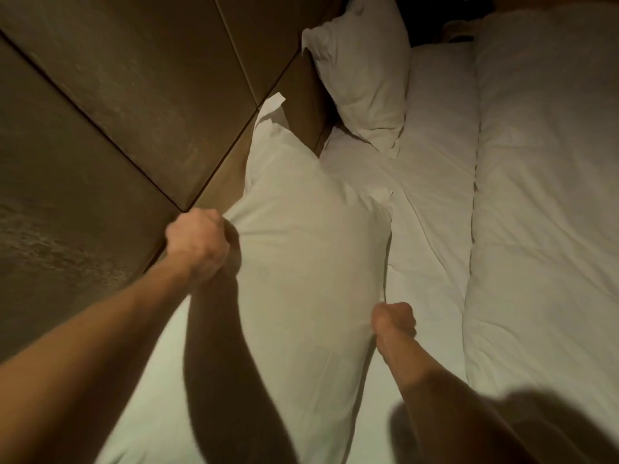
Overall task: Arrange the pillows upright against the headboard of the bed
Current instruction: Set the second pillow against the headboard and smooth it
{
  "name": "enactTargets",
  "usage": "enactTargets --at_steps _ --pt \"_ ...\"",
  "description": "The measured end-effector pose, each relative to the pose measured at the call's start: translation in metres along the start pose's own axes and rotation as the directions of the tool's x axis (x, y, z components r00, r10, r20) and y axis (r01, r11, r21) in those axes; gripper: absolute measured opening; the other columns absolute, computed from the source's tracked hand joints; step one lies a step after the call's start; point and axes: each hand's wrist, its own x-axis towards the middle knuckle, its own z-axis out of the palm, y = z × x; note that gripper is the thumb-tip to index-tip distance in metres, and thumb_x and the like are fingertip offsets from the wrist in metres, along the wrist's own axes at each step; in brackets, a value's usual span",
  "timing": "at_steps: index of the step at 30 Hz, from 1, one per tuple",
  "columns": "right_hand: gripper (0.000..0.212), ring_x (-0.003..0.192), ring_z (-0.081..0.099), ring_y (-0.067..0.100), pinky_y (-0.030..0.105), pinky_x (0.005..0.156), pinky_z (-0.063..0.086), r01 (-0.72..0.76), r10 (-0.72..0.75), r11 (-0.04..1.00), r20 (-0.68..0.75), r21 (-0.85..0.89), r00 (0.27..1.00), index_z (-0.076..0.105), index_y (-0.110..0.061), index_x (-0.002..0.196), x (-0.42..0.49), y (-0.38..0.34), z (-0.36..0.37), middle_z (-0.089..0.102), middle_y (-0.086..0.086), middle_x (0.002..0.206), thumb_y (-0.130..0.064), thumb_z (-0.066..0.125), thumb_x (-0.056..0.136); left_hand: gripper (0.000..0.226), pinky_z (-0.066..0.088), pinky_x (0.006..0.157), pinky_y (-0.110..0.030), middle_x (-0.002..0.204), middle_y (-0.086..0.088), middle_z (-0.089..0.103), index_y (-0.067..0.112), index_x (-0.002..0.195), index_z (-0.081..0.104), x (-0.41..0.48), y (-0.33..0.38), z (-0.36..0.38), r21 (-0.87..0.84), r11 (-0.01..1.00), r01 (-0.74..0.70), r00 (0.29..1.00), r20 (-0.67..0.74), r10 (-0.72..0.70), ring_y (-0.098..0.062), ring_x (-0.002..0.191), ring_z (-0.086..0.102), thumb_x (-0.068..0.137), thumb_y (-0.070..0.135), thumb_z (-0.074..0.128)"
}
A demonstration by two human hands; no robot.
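Padded brown headboard (134, 95) at left. The left hand (197, 244) has its grip closed on the near pillow (301, 262), beside the headboard; the right hand (395, 321) keeps a closed grip on its opposite edge. A second pillow (365, 72) leans against the headboard beyond.

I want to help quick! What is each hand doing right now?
Left hand: closed, gripping the big white fabric pillow.
Right hand: closed, gripping the same pillow's other side.
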Motion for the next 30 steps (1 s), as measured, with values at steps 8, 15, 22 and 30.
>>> enactTargets --at_steps 8,15,22,30 --pt "0.038 0.082 0.065 0.036 0.045 0.08 0.058 0.012 -0.013 1.0 -0.012 -0.022 1.0 0.064 -0.01 0.098 -0.009 -0.001 0.005 0.07 0.014 0.095 -0.044 0.053 0.086 0.03 0.055 0.075 -0.041 0.102 -0.017 0.069 0.012 0.113 0.071 0.001 -0.006 -0.001 0.01 0.997 -0.077 0.997 0.004 0.077 -0.038 0.092 0.067 0.085 0.013 0.06" --pt "0.028 0.092 0.064 0.039 0.046 0.083 0.056 -0.009 0.008 1.0 -0.055 -0.001 0.998 0.064 -0.002 0.104 -0.003 -0.002 -0.003 0.069 0.019 0.103 -0.026 0.058 0.091 0.026 0.056 0.077 -0.043 0.091 -0.016 0.067 0.008 0.109 0.071 -0.001 -0.011 0.005 0.018 1.0 -0.005 1.0 -0.025 0.006 -0.038 0.088 0.066 0.088 0.01 0.057" --pt "0.023 0.079 0.065 0.034 0.045 0.08 0.058 0.037 -0.035 0.999 0.044 -0.029 0.998 0.066 -0.016 0.084 0.0 0.0 -0.005 0.07 0.009 0.088 -0.036 0.055 0.083 0.027 0.053 0.08 -0.042 0.104 -0.018 0.066 0.013 0.116 0.069 0.001 -0.005 -0.006 -0.057 0.997 -0.044 0.998 0.036 0.046 -0.038 0.096 0.065 0.09 0.012 0.061" --pt "0.057 0.093 0.062 0.036 0.052 0.09 0.053 0.047 -0.067 0.993 0.193 0.108 0.979 0.059 -0.014 0.116 0.034 -0.039 -0.003 0.065 0.01 0.109 -0.054 0.033 0.084 0.052 0.052 0.083 -0.044 0.104 -0.02 0.065 0.008 0.11 0.061 0.031 0.023 -0.006 -0.281 0.955 0.092 0.995 0.071 -0.075 -0.039 0.097 0.063 0.097 0.056 0.047"
